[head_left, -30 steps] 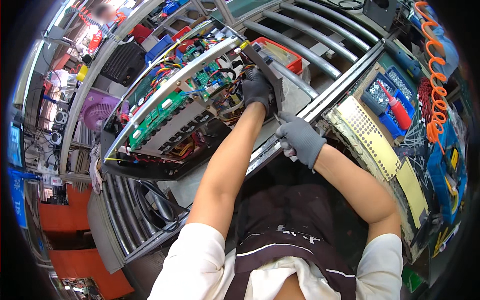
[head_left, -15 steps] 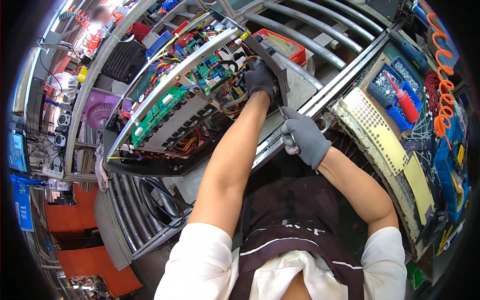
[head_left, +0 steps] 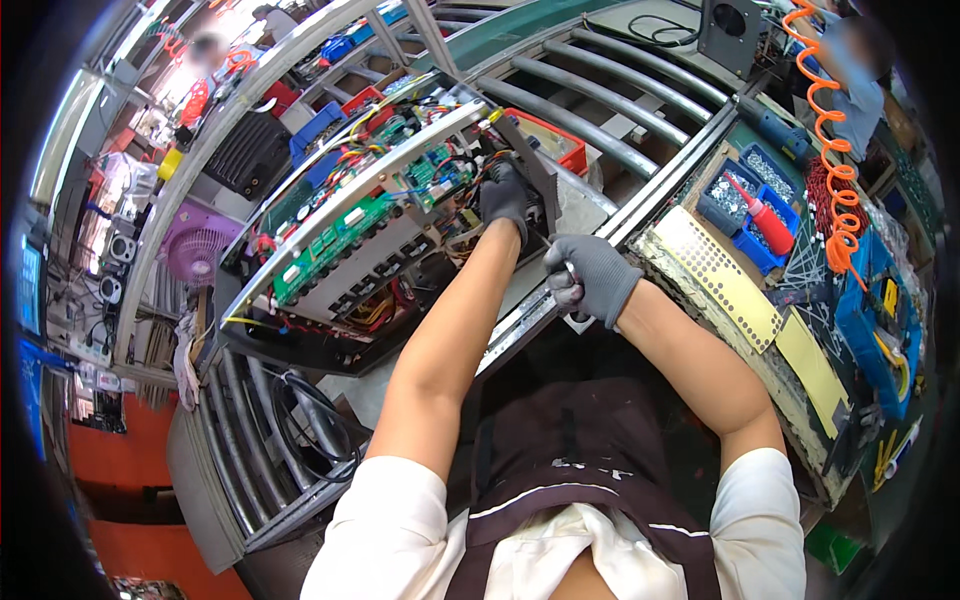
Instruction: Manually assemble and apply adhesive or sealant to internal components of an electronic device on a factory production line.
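Note:
A metal chassis [head_left: 537, 205] with its cover off stands tilted on the roller line, showing green circuit boards [head_left: 335, 240] and bundles of coloured wires. My left hand [head_left: 503, 196], in a grey glove, reaches into its right end among the wires; the fingertips are hidden there. Just outside that end, my gloved right hand [head_left: 595, 277] is closed around a thin metal-shafted tool [head_left: 546, 241], whose shaft points at the chassis side. The fist covers most of the tool, so its exact kind does not show.
To the right, a workbench carries blue bins of screws [head_left: 722, 200], a red squeeze bottle [head_left: 770, 226] and a dotted yellow sheet [head_left: 712, 270]. An orange coiled hose [head_left: 828, 130] hangs above it. Behind the chassis are metal rollers [head_left: 600, 95] and a red tray [head_left: 570, 150]; a purple fan [head_left: 195, 245] stands left.
The view has shifted, bringing a person at the upper right into sight. My right hand stays by the chassis end, still gripping the tool; my left hand remains inside among the wires.

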Action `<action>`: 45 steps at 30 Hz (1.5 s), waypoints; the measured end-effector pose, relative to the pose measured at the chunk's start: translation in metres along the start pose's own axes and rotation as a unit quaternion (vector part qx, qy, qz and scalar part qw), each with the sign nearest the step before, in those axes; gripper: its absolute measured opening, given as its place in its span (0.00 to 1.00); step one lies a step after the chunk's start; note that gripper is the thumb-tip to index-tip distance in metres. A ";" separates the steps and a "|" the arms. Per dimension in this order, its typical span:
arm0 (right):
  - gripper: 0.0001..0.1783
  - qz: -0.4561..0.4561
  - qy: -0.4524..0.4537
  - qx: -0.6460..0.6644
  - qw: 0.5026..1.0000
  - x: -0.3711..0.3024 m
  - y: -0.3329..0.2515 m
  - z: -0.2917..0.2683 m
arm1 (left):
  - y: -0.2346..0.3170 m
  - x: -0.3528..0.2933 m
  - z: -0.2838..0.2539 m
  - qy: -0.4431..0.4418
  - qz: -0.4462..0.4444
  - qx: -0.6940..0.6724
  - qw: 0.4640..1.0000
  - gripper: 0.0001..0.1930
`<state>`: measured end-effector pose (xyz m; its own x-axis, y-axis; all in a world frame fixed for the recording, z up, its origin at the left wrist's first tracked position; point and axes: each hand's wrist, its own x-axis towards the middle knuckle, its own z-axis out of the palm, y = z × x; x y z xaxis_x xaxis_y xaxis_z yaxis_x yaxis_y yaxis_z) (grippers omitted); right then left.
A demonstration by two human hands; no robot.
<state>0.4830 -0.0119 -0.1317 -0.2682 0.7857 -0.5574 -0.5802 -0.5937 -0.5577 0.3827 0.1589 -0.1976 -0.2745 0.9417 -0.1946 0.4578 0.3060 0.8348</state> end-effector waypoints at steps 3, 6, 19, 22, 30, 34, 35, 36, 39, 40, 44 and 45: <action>0.08 -0.028 -0.059 -0.027 0.998 -0.019 0.006 0.007 | -0.031 -0.045 -0.041 -0.047 0.153 -0.277 0.947 0.24; 0.26 -0.040 -0.085 -0.021 0.995 -0.054 0.013 -0.014 | -0.038 -0.138 -0.128 -0.104 0.297 -0.151 0.937 0.14; 0.49 -0.167 -0.171 0.173 0.955 -0.159 0.083 -0.110 | -0.084 -0.173 -0.408 0.438 0.525 0.145 0.715 0.15; 0.49 -0.213 -0.171 0.149 0.950 -0.166 0.086 -0.123 | -0.088 -0.133 -0.429 0.410 0.541 0.195 0.707 0.19; 0.36 -0.369 0.309 -0.402 0.779 -0.194 0.054 -0.151 | -0.096 -0.096 -0.426 0.327 0.486 0.161 0.794 0.22; 0.32 -0.501 0.351 -0.380 0.694 -0.178 0.002 -0.225 | -0.098 -0.083 -0.407 0.366 0.478 0.141 0.786 0.20; 0.30 -0.465 0.376 -0.396 0.697 -0.174 -0.014 -0.237 | -0.098 -0.092 -0.405 0.393 0.470 0.155 0.775 0.19; 0.29 -0.513 0.367 -0.401 0.664 -0.163 -0.027 -0.271 | -0.096 -0.095 -0.402 0.387 0.477 0.120 0.780 0.18; 0.23 -0.480 0.391 -0.444 0.648 -0.163 -0.070 -0.352 | -0.091 -0.085 -0.397 0.417 0.514 0.157 0.733 0.13; 0.25 -0.457 0.406 -0.411 0.676 -0.163 -0.080 -0.361 | -0.089 -0.083 -0.396 0.426 0.531 0.159 0.716 0.12; 0.31 -0.471 0.347 -0.442 0.679 -0.143 -0.127 -0.390 | -0.087 -0.081 -0.398 0.458 0.539 0.162 0.688 0.13; 0.31 -0.481 0.340 -0.437 0.680 -0.131 -0.137 -0.387 | -0.088 -0.083 -0.401 0.461 0.532 0.170 0.689 0.13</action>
<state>0.8958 -0.1006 -0.2202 0.5019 0.7980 0.3337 0.5235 0.0269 -0.8516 0.0262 -0.0028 -0.0487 0.0209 0.2166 0.9760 0.9432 -0.3279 0.0526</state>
